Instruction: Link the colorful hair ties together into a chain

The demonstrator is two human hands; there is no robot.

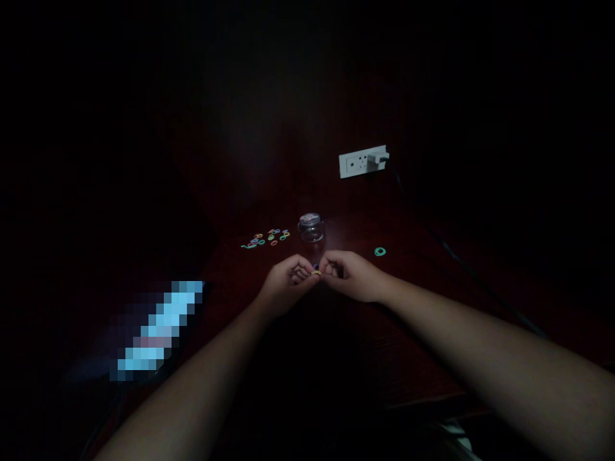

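The fingers of the left hand (293, 282) and those of the right hand (348, 275) meet in front of the person, thumb and forefinger of each pinched together on a small yellowish band (316, 273). A dark blue bit shows at the fingertips, just beyond the band; it is too small to tell what it is. The other fingers of both hands are curled in.

Just beyond the hands, a clear jar (311, 227) with a lid stands upright on the dark red tabletop (230, 288). To its left lies a loose scatter of small coloured bands (270, 237), among them green, orange, pink and blue ones. On the other side, beyond the right wrist and well apart from the scatter, lies a green ring (380, 251).

Farther out, a white socket panel (355, 164) is set in the wall, with a plug (378, 159) in it and a dark cable (451, 251) running down to the right. Left of the left forearm is a bright, pixelated screen (161, 333).
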